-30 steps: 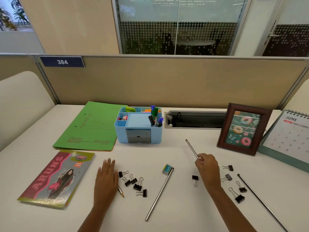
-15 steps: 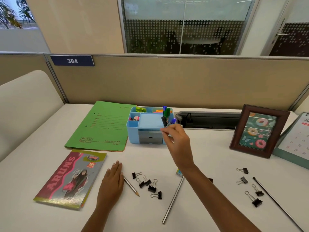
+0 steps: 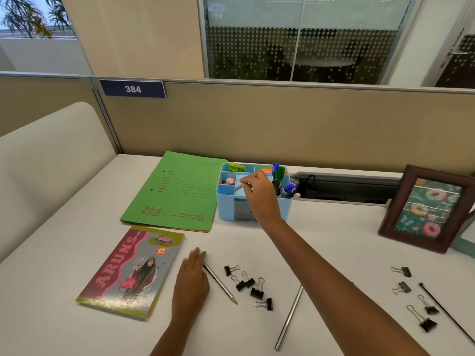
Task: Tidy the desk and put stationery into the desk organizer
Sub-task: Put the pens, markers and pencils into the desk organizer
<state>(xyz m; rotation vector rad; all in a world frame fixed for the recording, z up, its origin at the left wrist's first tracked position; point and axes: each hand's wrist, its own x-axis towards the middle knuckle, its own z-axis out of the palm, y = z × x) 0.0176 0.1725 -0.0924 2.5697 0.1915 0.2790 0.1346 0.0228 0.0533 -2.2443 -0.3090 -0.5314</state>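
Scene bright and evenly lit; daylight enters at the upper-left window [image 3: 30,19]. Shadows on the desk [image 3: 334,240] are faint and soft. Wide-angle bending curves the partition rail [image 3: 282,82]. Slight softness overall; no strong glare.

Cubicle, office. White desk [image 3: 334,242] against a tan partition [image 3: 282,124] bearing a blue plate [image 3: 133,88] numbered 384. Cream padded panel [image 3: 51,155] at left. Beyond: beige wall, dot-frosted glass wall [image 3: 295,47] (dim room behind), daylit window [image 3: 30,21] with foliage.
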